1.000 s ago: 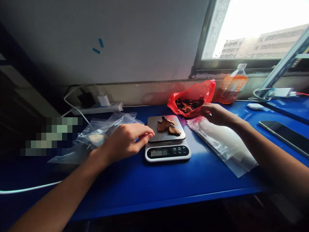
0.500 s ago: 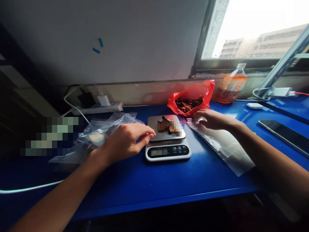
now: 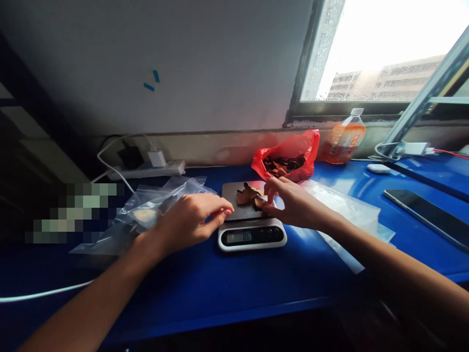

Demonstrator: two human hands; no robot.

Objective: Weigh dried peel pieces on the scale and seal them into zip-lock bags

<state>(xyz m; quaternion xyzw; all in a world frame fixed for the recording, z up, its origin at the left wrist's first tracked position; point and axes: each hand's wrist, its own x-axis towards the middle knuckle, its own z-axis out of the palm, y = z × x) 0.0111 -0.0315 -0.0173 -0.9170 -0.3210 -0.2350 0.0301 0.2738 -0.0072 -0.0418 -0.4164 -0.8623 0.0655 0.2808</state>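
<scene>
Slices, dried and brown, lie on the scale, midway between the bench's front and back edges, its display showing 8 and 6. Left hand: fingertips together beside it. Right hand: curled at 1 slice; I cannot tell if clamped.
</scene>
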